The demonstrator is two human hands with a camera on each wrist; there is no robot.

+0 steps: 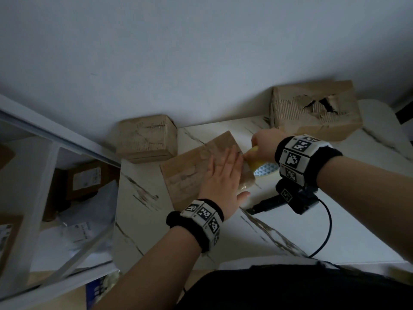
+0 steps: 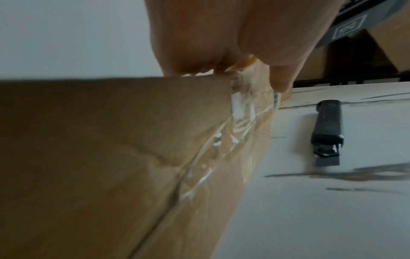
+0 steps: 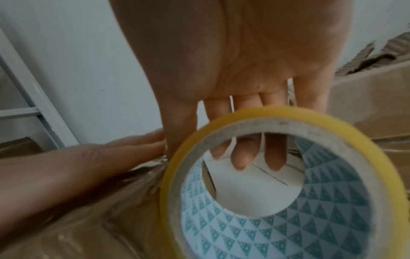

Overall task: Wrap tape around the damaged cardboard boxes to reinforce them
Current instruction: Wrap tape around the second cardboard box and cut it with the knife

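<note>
With the left hand [image 1: 223, 175] pressed flat on the box [image 1: 190, 173] on the surface [image 1: 335, 220], the right hand [image 1: 263, 144] gripping the tape roll [image 3: 277, 184] should pull taut (wrinkles already show), keeping the strip square round the edge.

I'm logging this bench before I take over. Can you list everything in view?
Boxes: three, brown. One mid-table under the left hand, partly taped; one at the back left; one torn open, back right.
Tape roll: one, yellowish, patterned core, against the middle box's right side.
Knife: one, black, blade out, on the table right of the middle box.
Table: one, white marble pattern.
Shelf: one, white, left, holding parcels.
Left hand: flat on the middle box.
Right hand: grip on the tape roll.
</note>
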